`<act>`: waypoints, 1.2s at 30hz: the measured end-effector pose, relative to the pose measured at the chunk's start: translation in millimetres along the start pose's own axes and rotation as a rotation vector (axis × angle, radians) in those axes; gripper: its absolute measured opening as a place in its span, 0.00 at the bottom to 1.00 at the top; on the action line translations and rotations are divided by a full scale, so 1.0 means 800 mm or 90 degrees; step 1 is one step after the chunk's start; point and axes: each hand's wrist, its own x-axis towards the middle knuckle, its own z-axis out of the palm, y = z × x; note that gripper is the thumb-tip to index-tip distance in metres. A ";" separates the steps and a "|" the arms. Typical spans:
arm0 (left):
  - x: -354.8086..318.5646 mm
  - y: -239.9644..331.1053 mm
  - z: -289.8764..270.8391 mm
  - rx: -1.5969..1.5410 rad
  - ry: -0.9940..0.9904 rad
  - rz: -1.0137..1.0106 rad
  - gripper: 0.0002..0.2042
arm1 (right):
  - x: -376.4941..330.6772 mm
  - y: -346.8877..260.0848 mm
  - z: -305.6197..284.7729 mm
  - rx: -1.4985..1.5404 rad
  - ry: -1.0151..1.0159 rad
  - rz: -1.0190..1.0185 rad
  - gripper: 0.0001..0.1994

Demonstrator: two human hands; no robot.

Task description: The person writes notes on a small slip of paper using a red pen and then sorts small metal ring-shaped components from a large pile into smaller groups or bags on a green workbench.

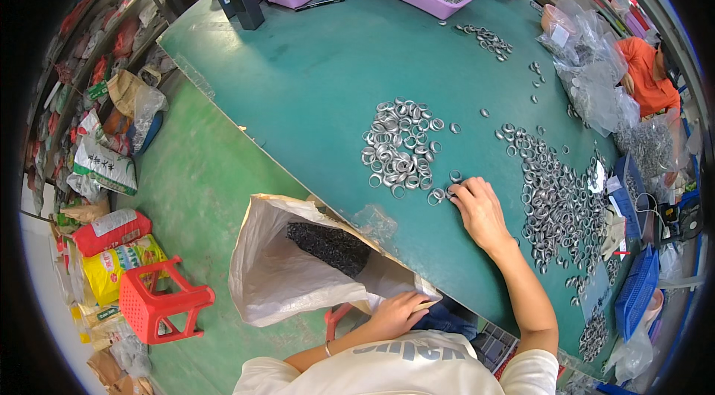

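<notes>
The left hand (398, 313) grips the rim of a white sack (290, 276) below the table (298, 82) edge, fingers curled shut. The right hand (477, 205) lies flat, fingertips touching a few metal rings (439, 192) just left of them; whether it pinches one is unclear. The ring pile (398, 145) sits beyond.

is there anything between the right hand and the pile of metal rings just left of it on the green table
Nothing visible. The right hand lies flat on the green table, fingertips already touching a few loose rings. Between those and the pile of rings there is only bare tabletop. The left hand is down at the white bag.
</notes>
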 end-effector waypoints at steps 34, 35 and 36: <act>-0.003 0.010 -0.009 -0.004 0.000 0.012 0.15 | -0.001 -0.030 0.016 0.157 0.128 0.130 0.07; -0.008 0.008 -0.006 -0.070 0.047 0.031 0.15 | -0.002 -0.028 0.020 0.182 0.129 0.154 0.08; -0.011 0.009 -0.005 -0.135 0.096 0.051 0.15 | -0.001 -0.026 0.022 0.207 0.129 0.177 0.08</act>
